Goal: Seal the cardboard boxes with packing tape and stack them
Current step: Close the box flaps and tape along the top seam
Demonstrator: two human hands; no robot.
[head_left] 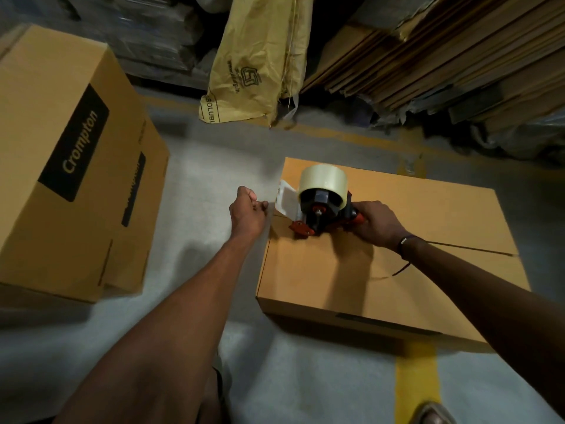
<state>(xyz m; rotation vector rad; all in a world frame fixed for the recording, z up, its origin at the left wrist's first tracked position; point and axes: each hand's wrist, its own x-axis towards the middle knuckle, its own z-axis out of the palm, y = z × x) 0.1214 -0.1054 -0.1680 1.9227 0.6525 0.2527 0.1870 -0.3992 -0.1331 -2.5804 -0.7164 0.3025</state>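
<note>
Plain brown box [382,270], flaps closed; red-black tape dispenser [321,206] on top.

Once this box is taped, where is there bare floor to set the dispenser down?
Bare grey floor lies between the Crompton box and the box being taped. More lies near the yellow floor line. The far side is crowded: a yellow sack and flattened cardboard.

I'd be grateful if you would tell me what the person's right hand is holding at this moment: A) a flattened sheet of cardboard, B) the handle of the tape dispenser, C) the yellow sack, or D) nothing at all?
B: the right hand grips the red handle of the tape dispenser, which rests on the cardboard box, while the left hand pinches the loose tape end.
</note>
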